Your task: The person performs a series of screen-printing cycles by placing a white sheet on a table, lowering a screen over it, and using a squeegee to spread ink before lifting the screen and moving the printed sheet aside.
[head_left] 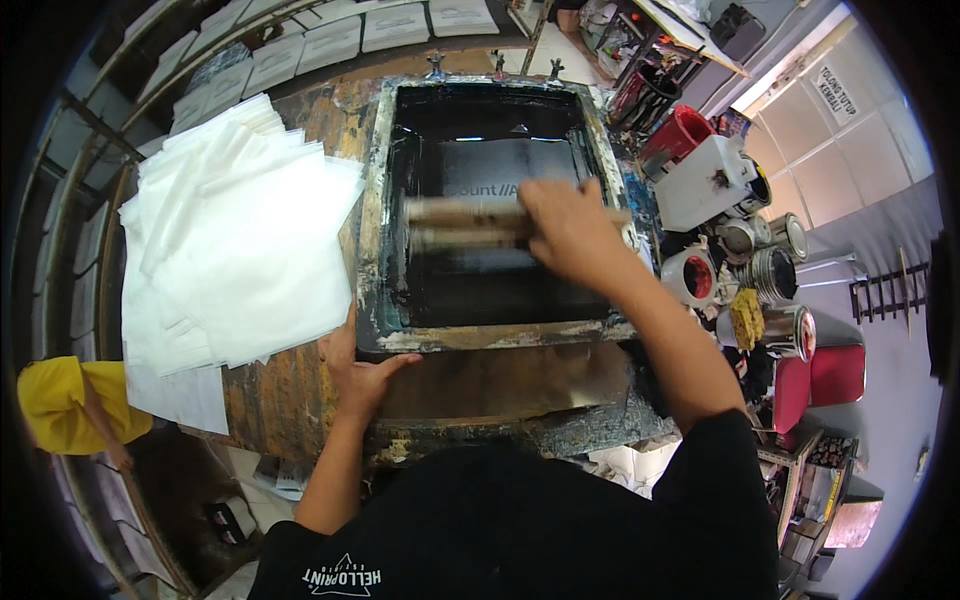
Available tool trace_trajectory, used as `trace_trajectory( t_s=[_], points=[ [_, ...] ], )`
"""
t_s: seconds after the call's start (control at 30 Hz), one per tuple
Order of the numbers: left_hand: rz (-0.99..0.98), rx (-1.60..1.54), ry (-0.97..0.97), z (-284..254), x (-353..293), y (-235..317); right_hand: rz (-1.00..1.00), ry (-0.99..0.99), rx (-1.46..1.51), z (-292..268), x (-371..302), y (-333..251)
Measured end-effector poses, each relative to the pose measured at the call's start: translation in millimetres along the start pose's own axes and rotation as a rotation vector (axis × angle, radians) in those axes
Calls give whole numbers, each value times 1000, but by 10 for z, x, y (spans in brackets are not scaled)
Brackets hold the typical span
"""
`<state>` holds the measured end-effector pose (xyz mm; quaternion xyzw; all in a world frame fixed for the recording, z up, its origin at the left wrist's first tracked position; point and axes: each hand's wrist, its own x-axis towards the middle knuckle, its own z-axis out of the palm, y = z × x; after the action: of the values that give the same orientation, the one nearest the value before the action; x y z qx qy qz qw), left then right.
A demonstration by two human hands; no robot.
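Observation:
A wooden-handled squeegee (pixel 465 222), smeared by motion, lies across the dark mesh of a screen printing frame (pixel 375 200). My right hand (pixel 570 230) is closed round its right part. Dark lettering shows on the mesh just beyond the squeegee. At the frame's near left corner rests my left hand (pixel 358 368), thumb and forefinger spread along the two sides; the other fingers are partly hidden. Left of the frame, a fanned pile of thin white sheets (pixel 235 240) reaches close to the left hand.
The worktable (pixel 290 385) is ink-stained. Clamps (pixel 500 68) stand at the frame's far edge. A white jerrycan (pixel 700 185), a red container (pixel 680 135) and several tins crowd the right. Racks with printed sheets (pixel 395 28) stand behind. Yellow cloth (pixel 75 405) and another person's arm (pixel 105 430) are at far left.

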<state>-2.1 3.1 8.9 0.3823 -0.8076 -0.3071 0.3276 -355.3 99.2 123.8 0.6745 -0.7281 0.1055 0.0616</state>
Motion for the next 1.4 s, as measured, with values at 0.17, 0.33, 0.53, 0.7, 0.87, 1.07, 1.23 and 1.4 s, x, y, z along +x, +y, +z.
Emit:
trace_trajectory(
  t_s=[0.17,0.33,0.53,0.7,0.87,1.07,1.23,1.4],
  points=[
    [-157,-735,45,-51,186,499,80,34,-91,-531,-537,-700],
    [28,-657,212,-322,797,975,135,376,-169,-1111,-123,-747],
    [246,-691,412,131,1987,354,93,473,-239,-1614,510,-371],
    [315,6,137,1138,2978,-294,174,409,-125,-1768,773,-278],
    [425,324,38,1727,3352,-548,213,418,-46,-1827,849,-208],
    [311,30,86,1520,3189,-497,219,461,3,-1905,884,-257],
    [429,217,117,613,2931,-504,218,482,9,-1876,881,-402],
    [-160,31,331,-587,1552,-1031,224,425,43,-1775,711,-400]
  ],
)
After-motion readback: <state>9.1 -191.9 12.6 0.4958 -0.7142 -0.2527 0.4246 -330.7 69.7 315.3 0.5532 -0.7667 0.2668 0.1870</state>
